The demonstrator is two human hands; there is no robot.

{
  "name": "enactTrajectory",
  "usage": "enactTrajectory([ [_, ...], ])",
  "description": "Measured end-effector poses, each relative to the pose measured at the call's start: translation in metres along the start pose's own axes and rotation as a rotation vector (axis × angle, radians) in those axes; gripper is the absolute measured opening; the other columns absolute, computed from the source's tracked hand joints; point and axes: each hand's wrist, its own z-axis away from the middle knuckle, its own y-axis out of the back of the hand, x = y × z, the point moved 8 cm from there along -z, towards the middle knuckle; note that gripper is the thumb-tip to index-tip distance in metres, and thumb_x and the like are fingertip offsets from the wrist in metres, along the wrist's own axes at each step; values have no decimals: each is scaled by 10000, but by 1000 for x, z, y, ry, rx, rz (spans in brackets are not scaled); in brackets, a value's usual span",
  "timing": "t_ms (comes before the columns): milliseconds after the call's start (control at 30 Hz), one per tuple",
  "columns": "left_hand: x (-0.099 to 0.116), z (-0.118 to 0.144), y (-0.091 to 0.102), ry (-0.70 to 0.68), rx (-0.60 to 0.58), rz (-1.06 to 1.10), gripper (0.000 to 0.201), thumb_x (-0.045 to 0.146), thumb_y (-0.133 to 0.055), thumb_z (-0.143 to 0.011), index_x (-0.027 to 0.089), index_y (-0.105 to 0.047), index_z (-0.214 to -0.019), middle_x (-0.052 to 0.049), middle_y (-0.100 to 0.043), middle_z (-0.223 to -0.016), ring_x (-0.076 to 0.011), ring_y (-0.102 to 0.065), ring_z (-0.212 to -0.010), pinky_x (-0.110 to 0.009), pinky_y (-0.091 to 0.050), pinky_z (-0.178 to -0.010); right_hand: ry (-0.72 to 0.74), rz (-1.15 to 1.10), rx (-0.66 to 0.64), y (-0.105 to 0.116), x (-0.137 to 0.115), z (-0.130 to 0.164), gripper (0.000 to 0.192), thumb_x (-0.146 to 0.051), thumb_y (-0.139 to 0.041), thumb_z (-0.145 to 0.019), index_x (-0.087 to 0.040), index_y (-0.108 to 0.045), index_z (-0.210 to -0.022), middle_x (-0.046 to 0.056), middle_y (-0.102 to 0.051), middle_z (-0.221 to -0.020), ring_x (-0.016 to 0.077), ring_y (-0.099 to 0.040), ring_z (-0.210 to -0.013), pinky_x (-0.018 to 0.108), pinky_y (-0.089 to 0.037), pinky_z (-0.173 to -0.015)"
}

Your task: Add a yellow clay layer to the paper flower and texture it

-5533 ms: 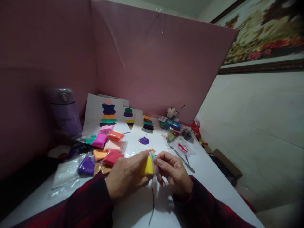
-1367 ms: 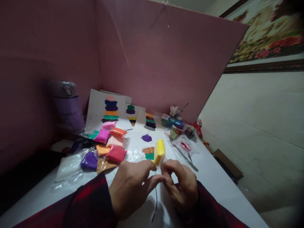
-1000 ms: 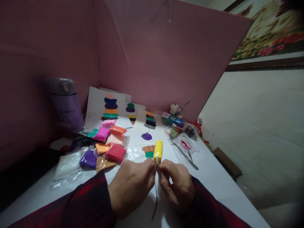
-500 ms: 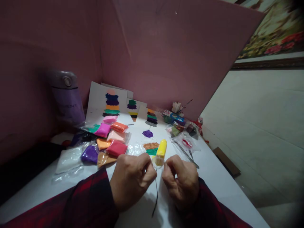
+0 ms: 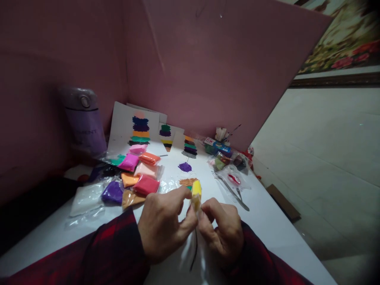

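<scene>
Head view: both hands are pinched onto a little yellow packet (image 5: 196,194) held upright just above the white counter (image 5: 267,221), with the left hand (image 5: 166,227) gripping one side of its lower end and the right hand (image 5: 221,231) the other, fingers closed tight on the plastic. It looks light and squishy, like soft clay in a thin slippery bag. I'd grab it by the flat sealed edge rather than the bulging middle, near the pile of colored packets (image 5: 139,178).

Pink partition walls (image 5: 208,71) enclose a white table (image 5: 267,221).
</scene>
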Motion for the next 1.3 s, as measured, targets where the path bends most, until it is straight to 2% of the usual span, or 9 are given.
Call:
enactTrajectory([
  [167,0,-1,-2,-66,23,-77,145,144,-485,-845,173,-572,-733,26,-578,-586,-114,-536,-456,-238,-356,-481,25,14,13,3,-2,1,208,-88,-448,-847,-211,-447,-679,-53,-405,-532,103,-413,-435,250,-299,-458],
  [300,-6,-2,-1,-45,41,-150,173,126,-475,-828,173,-540,-674,31,-546,-535,-114,-508,-427,-240,-340,-468,-51,70,41,5,4,2,204,-110,-460,-844,-216,-449,-670,-68,-376,-496,101,-395,-399,248,-312,-444],
  [433,-1,-1,-1,-95,66,-189,198,108,-462,-807,179,-507,-628,41,-505,-500,-103,-462,-400,-238,-313,-448,-75,94,84,4,8,3,178,-126,-515,-848,-200,-490,-687,-70,-400,-492,90,-390,-380,236,-307,-427],
  [533,2,0,-3,-117,41,-152,202,99,-453,-805,180,-498,-625,41,-503,-504,-101,-462,-408,-235,-318,-448,-69,86,74,1,10,2,114,-142,-538,-855,-183,-537,-749,-63,-441,-507,89,-399,-385,234,-303,-430],
  [667,0,-2,-1,-101,50,-124,191,97,-460,-797,180,-489,-627,48,-485,-508,-94,-440,-407,-227,-317,-440,-28,80,47,2,6,0,219,-113,-482,-883,-194,-498,-680,-63,-393,-497,91,-367,-391,241,-289,-439],
  [867,0,-4,4,-102,86,-67,129,89,-479,-814,166,-530,-724,49,-516,-566,-85,-455,-429,-211,-337,-448,-42,38,50,2,4,-1,232,-115,-481,-886,-197,-493,-669,-68,-388,-495,88,-367,-384,235,-293,-432],
  [1033,8,-1,1,-198,10,17,219,37,-450,-865,153,-621,-793,-34,-630,-759,-106,-586,-570,-207,-422,-507,-48,30,109,5,6,2,241,-136,-482,-886,-204,-489,-655,-74,-374,-481,84,-364,-375,238,-282,-428],
  [1200,16,4,9,-258,103,-53,228,47,-487,-876,161,-682,-906,-45,-661,-769,-110,-584,-526,-209,-411,-462,-44,25,99,8,6,2,236,-133,-497,-880,-203,-495,-654,-74,-385,-487,84,-382,-388,242,-295,-440],
  [1300,19,6,8,-278,103,-71,276,13,-487,-822,160,-670,-967,-50,-678,-828,-135,-618,-564,-233,-437,-473,-58,6,113,11,5,1,256,-141,-495,-885,-204,-486,-637,-70,-387,-484,88,-389,-396,246,-294,-443],
])
